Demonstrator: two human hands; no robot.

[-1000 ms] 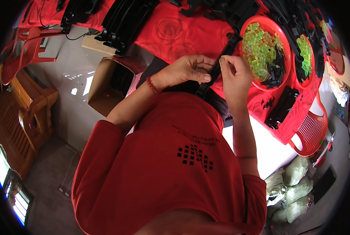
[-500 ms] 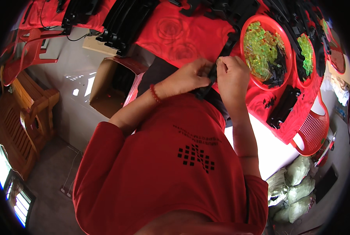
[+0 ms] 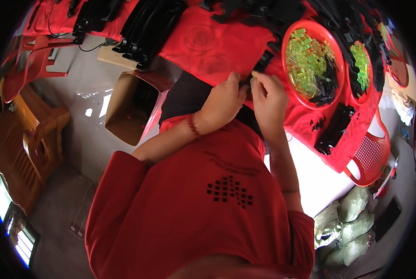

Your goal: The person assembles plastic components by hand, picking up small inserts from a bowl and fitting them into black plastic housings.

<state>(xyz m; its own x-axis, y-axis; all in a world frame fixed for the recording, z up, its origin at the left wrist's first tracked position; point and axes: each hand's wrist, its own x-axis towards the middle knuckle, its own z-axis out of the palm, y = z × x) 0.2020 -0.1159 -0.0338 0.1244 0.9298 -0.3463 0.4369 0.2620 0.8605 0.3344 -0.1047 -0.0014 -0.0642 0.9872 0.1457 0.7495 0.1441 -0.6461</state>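
Black strip [image 3: 264, 60] between the hands, over the near edge of the red-covered desk [image 3: 198, 44], partly hidden. Left hand [image 3: 224, 103]: grip closed around it. Right hand [image 3: 269, 100]: fingertips bunched at the strip; cannot tell what they hold. To the right, red basin [image 3: 342, 69] of yellow-green pieces [image 3: 303, 53]. Farther left, black parts [image 3: 147, 30].

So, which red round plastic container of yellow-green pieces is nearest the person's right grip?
The large red round plastic basin immediately right of the right grip; the smaller-looking red container of green pieces sits farther right, beyond it.
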